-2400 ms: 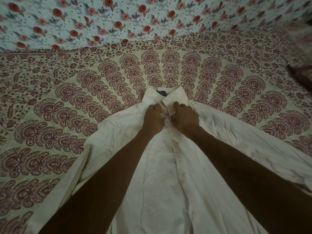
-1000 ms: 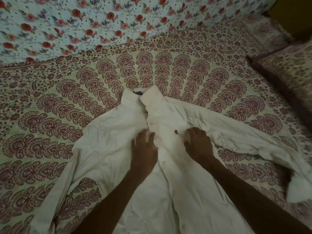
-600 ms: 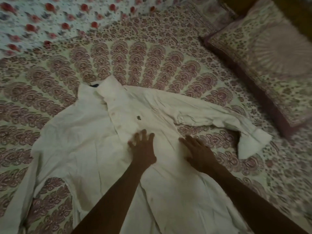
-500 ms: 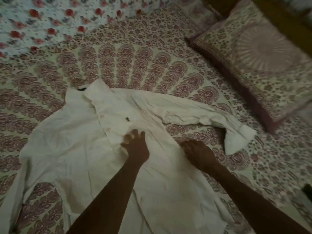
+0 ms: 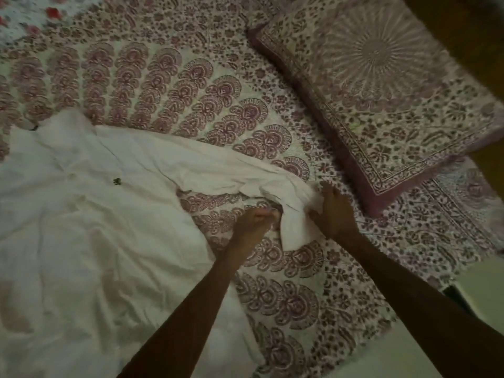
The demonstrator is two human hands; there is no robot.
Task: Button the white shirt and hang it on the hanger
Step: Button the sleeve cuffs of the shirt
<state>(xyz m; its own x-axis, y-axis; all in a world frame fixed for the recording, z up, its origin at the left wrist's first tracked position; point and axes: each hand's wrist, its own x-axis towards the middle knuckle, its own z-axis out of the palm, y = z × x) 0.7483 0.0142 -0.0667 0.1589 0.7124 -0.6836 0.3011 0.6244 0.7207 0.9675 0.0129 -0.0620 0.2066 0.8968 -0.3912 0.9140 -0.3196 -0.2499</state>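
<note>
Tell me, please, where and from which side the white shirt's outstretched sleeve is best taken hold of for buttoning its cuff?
Probably at the cuff, the loose end of the sleeve that lies flat on the bedspread and points toward the person. Come from the near side, one hand on each edge: the left hand and right hand already flank it that way, pinching its two edges.

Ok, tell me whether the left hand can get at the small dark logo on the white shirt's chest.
Probably yes: the logo lies uncovered, nothing between it and the left hand.
</note>
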